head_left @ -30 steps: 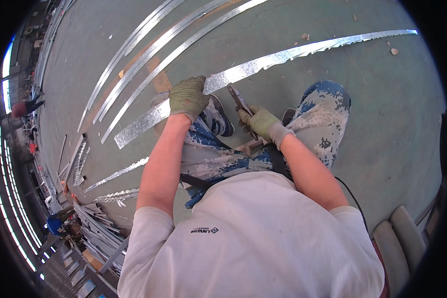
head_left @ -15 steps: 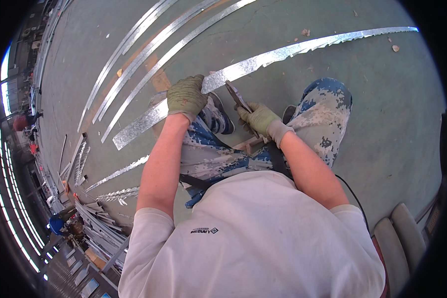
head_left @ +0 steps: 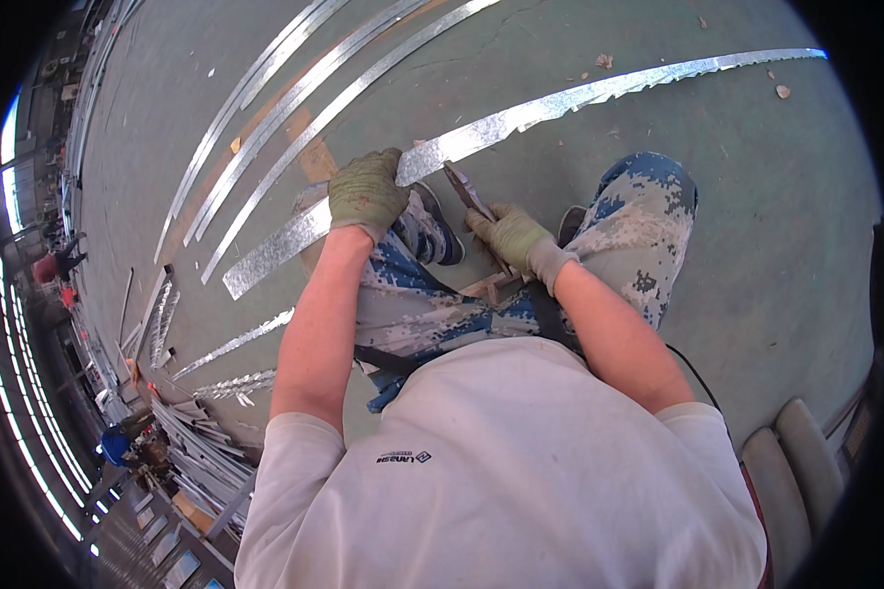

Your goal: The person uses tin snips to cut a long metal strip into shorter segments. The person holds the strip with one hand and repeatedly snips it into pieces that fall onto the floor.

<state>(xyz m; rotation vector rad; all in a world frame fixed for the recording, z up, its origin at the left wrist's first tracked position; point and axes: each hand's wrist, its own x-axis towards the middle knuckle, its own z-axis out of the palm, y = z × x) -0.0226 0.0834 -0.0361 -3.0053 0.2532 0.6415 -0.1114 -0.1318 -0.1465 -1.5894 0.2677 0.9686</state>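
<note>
A long galvanized sheet-metal strip (head_left: 491, 130) runs from the left of my knees out to the far right. Its near edge is cut into a row of angled notches. My left hand (head_left: 368, 196), in an olive-green glove, is closed over the strip, whose short end sticks out to the left. In my gloved right hand (head_left: 513, 236) are metal snips (head_left: 469, 191), their handles inside my fist. The tip of the snips meets the strip's near edge, just right of my left hand. Whether the blades are apart cannot be made out.
Several plain metal strips (head_left: 309, 133) lie on the green floor at the upper left. Notched strips (head_left: 236, 344) lie left of my legs, near a heap of metal profiles (head_left: 201, 432). People are at the far left. Grey cushions (head_left: 781, 471) stand at the lower right.
My hands, the snips and the strip stay almost where they were. At the far left, the distant person in red has shifted posture slightly.
</note>
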